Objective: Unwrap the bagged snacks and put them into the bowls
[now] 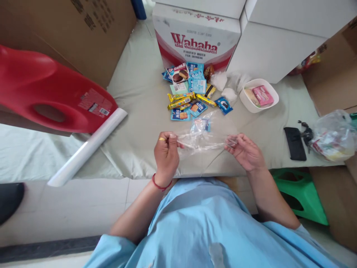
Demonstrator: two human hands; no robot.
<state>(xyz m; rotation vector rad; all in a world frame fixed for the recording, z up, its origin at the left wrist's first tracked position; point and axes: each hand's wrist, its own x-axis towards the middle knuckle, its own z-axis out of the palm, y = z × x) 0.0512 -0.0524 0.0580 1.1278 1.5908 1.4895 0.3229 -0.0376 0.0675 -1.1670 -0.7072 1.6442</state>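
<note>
A clear plastic bag [205,139] is stretched between my two hands, just above the near edge of the cloth-covered table. My left hand [167,150], with a ring and a red wrist cord, pinches one side of it. On the other side my right hand [245,150] grips the bag between thumb and fingers. Through the film a blue snack packet [201,125] shows, but I cannot tell whether it is inside or behind. Beyond lie several blue packets [197,85], yellow-wrapped bars [181,102], a red-and-white snack packet [178,73] and a dark blue packet [223,105].
A white tub [252,106] with a pink packet stands right of the snacks, before a Wahaha carton [198,41]. Leftward are a red jug [55,93] and a plastic roll [87,149]. A black phone [295,143], keys [307,134] and a filled bag [334,137] lie right.
</note>
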